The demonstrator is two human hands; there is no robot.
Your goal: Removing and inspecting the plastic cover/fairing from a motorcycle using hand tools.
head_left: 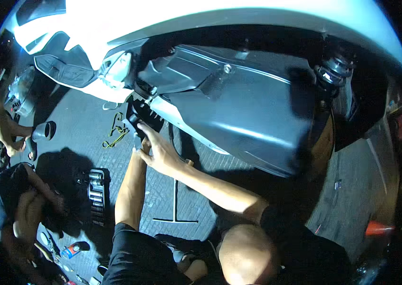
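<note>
Beside a white scooter (pixel 210 21) tipped close over me, both my hands meet at a black part (pixel 132 116) near its dark finned area (pixel 149 110). My left hand (pixel 145 146) comes up from below and is closed at the part's lower side, with most of its fingers hidden. Reaching in from the right, my right hand (pixel 160 153) has its thumb spread away and its fingers stretched out against the part's edge. Right of my hands extends a large dark grey cover (pixel 239 114) on the scooter's underside.
A T-handle wrench (pixel 175 204) lies on the paving below my hands. Left of my left forearm is a tray of sockets (pixel 97 194); a yellow cord (pixel 113 135) lies farther up. Another person (pixel 25 199) crouches at the left, near a blue and orange can (pixel 73 250). An orange cone (pixel 379 229) is far right.
</note>
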